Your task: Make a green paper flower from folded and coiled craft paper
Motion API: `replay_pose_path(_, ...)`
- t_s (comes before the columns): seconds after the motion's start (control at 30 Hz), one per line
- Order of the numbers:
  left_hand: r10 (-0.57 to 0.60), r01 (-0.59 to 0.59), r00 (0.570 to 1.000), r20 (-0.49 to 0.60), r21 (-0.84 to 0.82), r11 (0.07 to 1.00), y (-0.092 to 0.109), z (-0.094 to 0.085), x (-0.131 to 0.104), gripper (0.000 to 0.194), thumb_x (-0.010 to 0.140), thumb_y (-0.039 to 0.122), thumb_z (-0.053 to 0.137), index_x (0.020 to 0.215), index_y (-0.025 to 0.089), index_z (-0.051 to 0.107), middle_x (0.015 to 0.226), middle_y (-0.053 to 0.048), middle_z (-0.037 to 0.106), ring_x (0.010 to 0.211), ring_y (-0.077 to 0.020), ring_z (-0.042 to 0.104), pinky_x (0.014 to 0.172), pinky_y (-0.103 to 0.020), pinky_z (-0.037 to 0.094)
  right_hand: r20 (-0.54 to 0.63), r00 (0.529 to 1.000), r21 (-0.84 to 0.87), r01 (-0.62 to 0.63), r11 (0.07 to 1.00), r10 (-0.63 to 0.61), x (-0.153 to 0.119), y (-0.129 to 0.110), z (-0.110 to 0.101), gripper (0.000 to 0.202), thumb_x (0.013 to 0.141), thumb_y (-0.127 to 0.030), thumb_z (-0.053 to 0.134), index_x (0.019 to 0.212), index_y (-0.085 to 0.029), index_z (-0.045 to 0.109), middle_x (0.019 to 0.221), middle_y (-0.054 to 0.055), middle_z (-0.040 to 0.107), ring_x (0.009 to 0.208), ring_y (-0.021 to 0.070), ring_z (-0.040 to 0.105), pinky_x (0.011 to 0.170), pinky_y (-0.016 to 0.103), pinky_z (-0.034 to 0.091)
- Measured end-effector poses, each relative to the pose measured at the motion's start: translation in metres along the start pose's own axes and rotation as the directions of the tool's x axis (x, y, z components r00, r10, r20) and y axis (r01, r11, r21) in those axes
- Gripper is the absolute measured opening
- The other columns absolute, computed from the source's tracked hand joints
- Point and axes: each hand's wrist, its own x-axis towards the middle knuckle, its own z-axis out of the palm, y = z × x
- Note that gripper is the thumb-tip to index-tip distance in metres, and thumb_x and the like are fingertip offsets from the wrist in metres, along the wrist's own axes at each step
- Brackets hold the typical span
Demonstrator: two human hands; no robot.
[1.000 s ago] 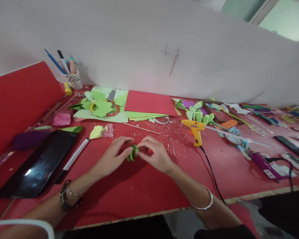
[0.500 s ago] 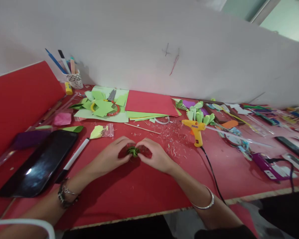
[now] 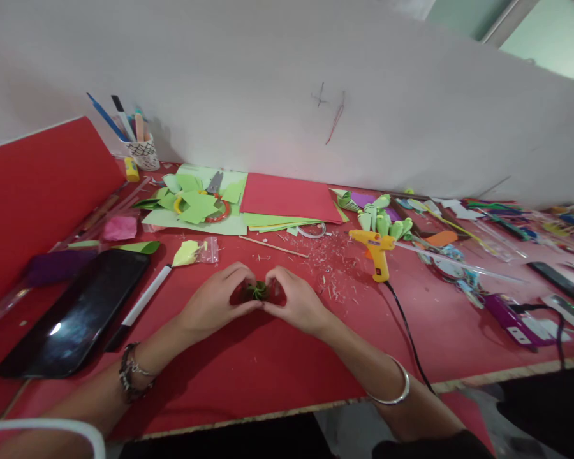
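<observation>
Between my two hands is a small green piece of curled strips (image 3: 258, 291), seemingly paper, partly hidden by my fingers. My left hand (image 3: 222, 293) curves around its left side, thumb below and fingers above. On the other side my right hand (image 3: 296, 296) is curled in the same way. Both thumb tips meet just below the green piece, and the fingertips close in on it from above. Exactly where each fingertip presses cannot be made out. Both hands are low over the red tabletop (image 3: 263, 370).
A yellow glue gun (image 3: 377, 252) with its cord (image 3: 406, 335) lies to the right. Left are a black phone (image 3: 76, 312) and a marker (image 3: 141, 306). Green paper pieces (image 3: 198, 207), scissors (image 3: 215, 183), red paper (image 3: 287, 196) and a thin stick (image 3: 272, 246) lie behind the hands.
My thumbs have come together below the green piece, and the fingertips above it have parted slightly. The green piece shows a little higher between them. Everything else is still.
</observation>
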Motion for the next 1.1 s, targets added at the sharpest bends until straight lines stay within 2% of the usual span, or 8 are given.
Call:
replay_pose_path(0.17, 0.013, -0.011, 0.999, 0.034, -0.052, 0.999, -0.0021, 0.002, 0.0007, 0.012, 0.076, 0.024, 0.051, 0.087, 0.019, 0.048, 0.085, -0.001, 0.051, 0.078, -0.0143, 0.049, 0.07, -0.026, 0.04, 0.008, 1.0, -0.032, 0.01, 0.999, -0.01, 0.0002, -0.0016, 0.0009, 0.034, 0.072, -0.032, 0.056, 0.102, -0.022, 0.042, 0.095, 0.004, 0.051, 0.08, 0.0149, 0.051, 0.066, 0.026, 0.041)
replay_pose_path(0.27, 0.022, -0.019, 0.999, 0.042, -0.066, 0.998, -0.0006, 0.0006, 0.0009, 0.01, 0.076, 0.019, 0.048, 0.087, 0.019, 0.048, 0.086, -0.001, 0.051, 0.08, -0.014, 0.049, 0.072, -0.026, 0.04, 0.019, 0.999, -0.035, 0.032, 0.999, -0.031, 0.0008, -0.0017, 0.0012, 0.033, 0.074, -0.028, 0.054, 0.105, -0.022, 0.042, 0.098, 0.004, 0.05, 0.085, 0.0153, 0.05, 0.072, 0.027, 0.041)
replay_pose_path(0.47, 0.043, -0.042, 0.999, 0.032, -0.037, 0.998, 0.0016, -0.0019, 0.0019, 0.011, 0.075, 0.013, 0.046, 0.085, 0.018, 0.049, 0.085, 0.0, 0.051, 0.079, -0.0129, 0.049, 0.071, -0.024, 0.04, 0.029, 0.998, -0.048, 0.057, 0.997, -0.055, 0.0018, -0.0004, 0.0017, 0.022, 0.075, -0.023, 0.05, 0.097, -0.021, 0.046, 0.092, 0.003, 0.05, 0.082, 0.014, 0.05, 0.071, 0.026, 0.041)
replay_pose_path(0.67, 0.054, -0.054, 0.998, -0.016, -0.016, 0.998, -0.003, 0.0014, 0.0021, 0.006, 0.077, 0.014, 0.046, 0.08, 0.018, 0.05, 0.084, -0.001, 0.051, 0.079, -0.0125, 0.05, 0.072, -0.024, 0.041, 0.038, 0.998, -0.006, 0.057, 0.998, -0.057, 0.0012, -0.0033, -0.0008, 0.025, 0.074, -0.028, 0.053, 0.097, -0.02, 0.046, 0.091, 0.003, 0.05, 0.081, 0.0139, 0.049, 0.07, 0.027, 0.041)
replay_pose_path(0.9, 0.007, -0.007, 1.0, -0.031, 0.0, 1.0, -0.0048, 0.0012, 0.0008, 0.008, 0.078, 0.018, 0.045, 0.079, 0.018, 0.053, 0.079, -0.001, 0.055, 0.073, -0.0124, 0.051, 0.067, -0.024, 0.041, -0.033, 0.998, 0.065, 0.059, 0.996, -0.057, 0.0009, -0.0042, -0.006, 0.023, 0.073, -0.022, 0.052, 0.095, -0.02, 0.047, 0.086, 0.002, 0.05, 0.072, 0.0121, 0.048, 0.065, 0.025, 0.04)
replay_pose_path(1.1, 0.006, -0.004, 1.0, -0.03, 0.048, 0.999, -0.0068, -0.0003, 0.0004, 0.011, 0.079, 0.018, 0.043, 0.08, 0.018, 0.055, 0.077, -0.001, 0.055, 0.07, -0.0127, 0.052, 0.064, -0.024, 0.04, -0.024, 0.988, 0.113, 0.153, 0.982, -0.151, 0.002, -0.0007, -0.0072, 0.005, 0.075, -0.016, 0.05, 0.079, -0.019, 0.049, 0.08, 0.001, 0.049, 0.075, 0.0111, 0.049, 0.069, 0.023, 0.04)
